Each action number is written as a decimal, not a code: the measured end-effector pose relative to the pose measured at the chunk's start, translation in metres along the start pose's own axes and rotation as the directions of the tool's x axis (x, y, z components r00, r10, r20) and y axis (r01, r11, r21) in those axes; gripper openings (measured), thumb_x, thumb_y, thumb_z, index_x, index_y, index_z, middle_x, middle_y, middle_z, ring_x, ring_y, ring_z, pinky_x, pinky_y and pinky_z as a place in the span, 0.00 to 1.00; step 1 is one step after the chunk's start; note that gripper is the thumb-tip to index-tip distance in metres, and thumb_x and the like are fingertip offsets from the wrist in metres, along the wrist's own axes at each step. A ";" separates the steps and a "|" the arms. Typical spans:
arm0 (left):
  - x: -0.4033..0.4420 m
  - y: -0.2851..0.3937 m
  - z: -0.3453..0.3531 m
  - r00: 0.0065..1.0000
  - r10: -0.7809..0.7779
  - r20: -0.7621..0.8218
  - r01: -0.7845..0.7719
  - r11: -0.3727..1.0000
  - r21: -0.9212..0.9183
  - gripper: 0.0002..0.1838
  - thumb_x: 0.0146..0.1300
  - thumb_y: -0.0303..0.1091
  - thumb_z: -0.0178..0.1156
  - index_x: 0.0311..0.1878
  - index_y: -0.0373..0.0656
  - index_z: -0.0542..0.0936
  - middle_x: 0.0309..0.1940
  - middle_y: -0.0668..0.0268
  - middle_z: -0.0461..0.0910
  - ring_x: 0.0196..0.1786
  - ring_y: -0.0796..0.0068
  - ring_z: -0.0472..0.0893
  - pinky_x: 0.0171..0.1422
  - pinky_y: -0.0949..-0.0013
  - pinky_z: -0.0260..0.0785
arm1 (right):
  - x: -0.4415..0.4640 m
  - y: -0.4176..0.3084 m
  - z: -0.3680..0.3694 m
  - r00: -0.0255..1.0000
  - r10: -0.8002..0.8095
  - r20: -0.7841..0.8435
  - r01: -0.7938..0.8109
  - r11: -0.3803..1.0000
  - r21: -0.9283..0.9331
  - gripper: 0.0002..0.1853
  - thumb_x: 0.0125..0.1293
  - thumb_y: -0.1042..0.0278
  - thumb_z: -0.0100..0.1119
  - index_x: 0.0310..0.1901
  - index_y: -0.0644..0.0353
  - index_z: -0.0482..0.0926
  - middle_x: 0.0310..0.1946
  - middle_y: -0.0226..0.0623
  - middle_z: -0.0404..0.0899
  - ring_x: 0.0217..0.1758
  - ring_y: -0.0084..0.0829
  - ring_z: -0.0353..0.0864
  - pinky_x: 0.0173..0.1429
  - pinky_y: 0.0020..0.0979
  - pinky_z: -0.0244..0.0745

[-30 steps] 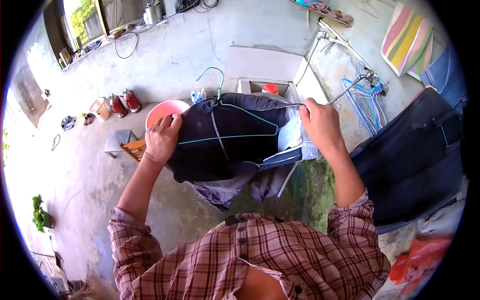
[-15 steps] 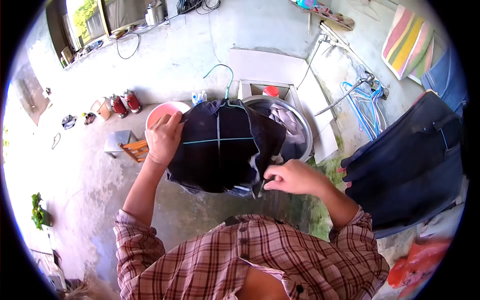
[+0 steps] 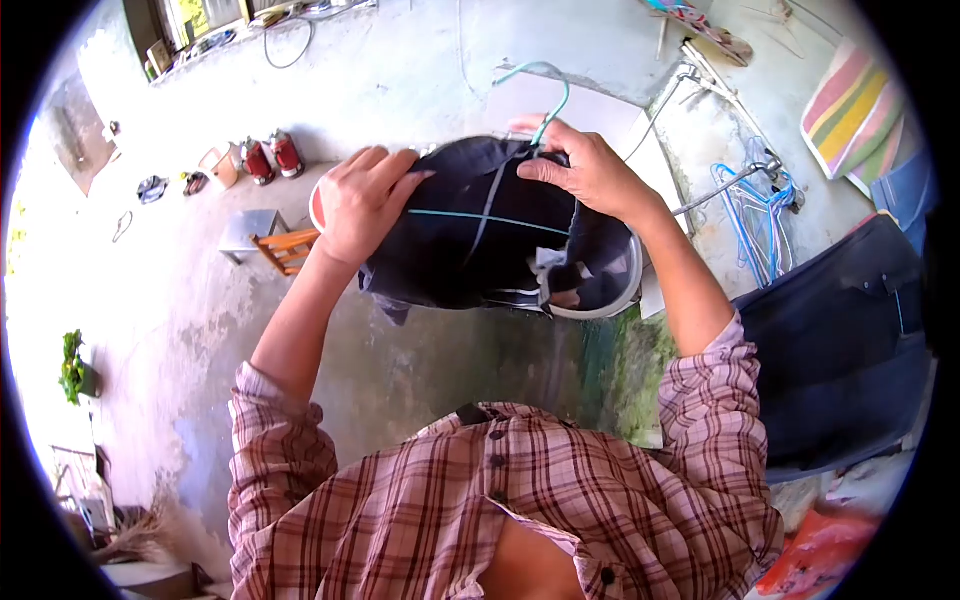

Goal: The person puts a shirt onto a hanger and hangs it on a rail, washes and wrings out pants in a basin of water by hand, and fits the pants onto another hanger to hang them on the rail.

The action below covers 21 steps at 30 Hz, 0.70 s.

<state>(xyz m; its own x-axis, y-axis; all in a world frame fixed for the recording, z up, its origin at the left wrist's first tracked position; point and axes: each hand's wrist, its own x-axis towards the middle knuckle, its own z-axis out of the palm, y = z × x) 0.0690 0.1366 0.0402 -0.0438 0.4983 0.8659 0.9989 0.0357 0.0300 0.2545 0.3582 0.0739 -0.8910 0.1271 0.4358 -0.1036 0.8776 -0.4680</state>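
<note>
A dark garment (image 3: 450, 260) hangs open at its waist in front of my chest, with a teal wire hanger (image 3: 490, 217) inside it. The hanger's hook sticks up above the garment's far edge. My left hand (image 3: 368, 200) grips the garment's upper left edge. At the base of the hook, my right hand (image 3: 585, 170) is closed around the garment's far edge and perhaps the hanger; the fingertips are partly hidden. Behind the garment, a metal basin (image 3: 632, 285) with clothes in it shows on the right.
Dark trousers (image 3: 840, 350) hang at the right, near blue hangers (image 3: 750, 220) and a striped towel (image 3: 850, 115). To the left are a wooden chair (image 3: 285, 250), a grey stool (image 3: 250, 232) and red flasks (image 3: 270, 160). A red bag (image 3: 820, 550) lies lower right.
My right hand has moved from the garment's lower right corner up to the hook. Garment, hanger and left hand have shifted up and right in view. The garment's right side has folded inward.
</note>
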 end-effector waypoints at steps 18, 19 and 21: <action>-0.191 -0.103 0.095 0.550 -0.548 0.630 0.833 0.301 -0.465 0.37 0.49 0.12 0.61 0.66 0.42 0.70 0.65 0.67 0.72 0.64 0.75 0.72 0.60 0.68 0.69 | -0.013 -0.024 -0.118 0.938 0.134 -0.319 -0.123 0.991 0.055 0.12 0.70 0.63 0.58 0.38 0.65 0.83 0.32 0.23 0.77 0.37 0.14 0.72 0.46 0.19 0.66; -0.197 -0.092 0.102 0.503 -0.494 0.709 0.856 0.176 -0.485 0.41 0.48 0.12 0.61 0.69 0.46 0.68 0.67 0.69 0.70 0.67 0.76 0.69 0.63 0.68 0.65 | -0.014 -0.026 -0.127 0.934 0.154 -0.321 -0.131 0.987 0.092 0.12 0.69 0.64 0.58 0.39 0.65 0.83 0.34 0.23 0.78 0.39 0.14 0.73 0.47 0.19 0.66; -0.220 -0.085 0.140 0.591 -0.318 0.741 0.794 0.065 -0.605 0.37 0.52 0.19 0.62 0.69 0.49 0.70 0.64 0.69 0.73 0.65 0.76 0.72 0.63 0.68 0.66 | -0.018 -0.034 -0.143 0.928 0.167 -0.333 -0.123 0.981 0.150 0.11 0.69 0.65 0.59 0.41 0.66 0.83 0.37 0.24 0.79 0.41 0.14 0.73 0.50 0.19 0.65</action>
<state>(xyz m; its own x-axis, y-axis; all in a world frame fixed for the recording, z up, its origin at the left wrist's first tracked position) -0.0084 0.1455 -0.2229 -0.3549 0.9255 0.1321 0.0402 -0.1260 0.9912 0.3373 0.3919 0.1925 -0.6971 0.4183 0.5822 -0.0587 0.7761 -0.6279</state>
